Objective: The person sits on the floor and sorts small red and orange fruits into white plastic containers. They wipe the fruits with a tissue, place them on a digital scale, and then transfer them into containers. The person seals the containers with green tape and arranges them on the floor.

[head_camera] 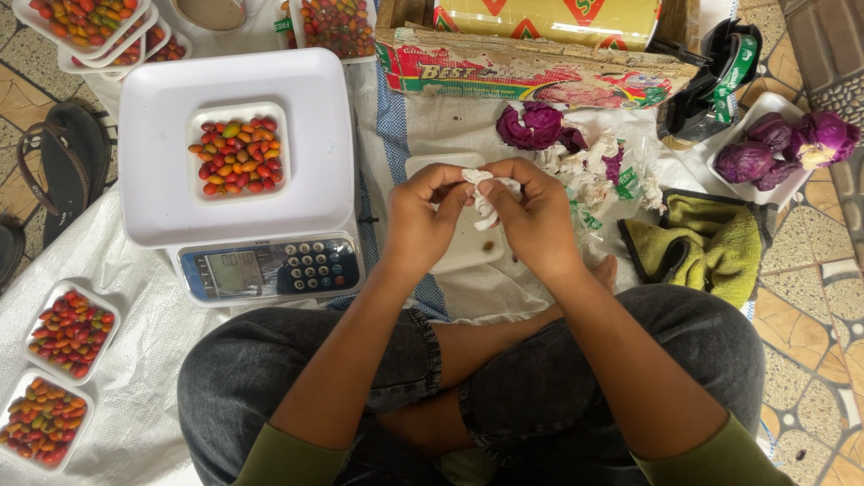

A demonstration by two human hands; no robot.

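A small produce-packing spot set up on a patterned tiled floor (810,333). A white digital weighing scale (238,171) is seen at the centre-left, ringed by white foam trays of small red, orange and green fruits (70,331); purple cabbages (792,144) are laid to its right.

Packaging, labels and screens, placed by clock face from the picture's centre:

- Scale display (232,272), 9 o'clock: small grey rectangular screen in a blue panel beside a dark keypad (315,267).
- Cling-film box (540,76), 12 to 1 o'clock: long, worn cardboard carton, red, green and yellow.
- Film roll (549,18), 12 o'clock, behind the carton: yellow with red and green diamonds.
- Green-and-white labels (625,183), 2 o'clock, on crumpled clear wrap.
- Tape dispenser (720,81), 2 o'clock: black, with a green-and-white label strip.
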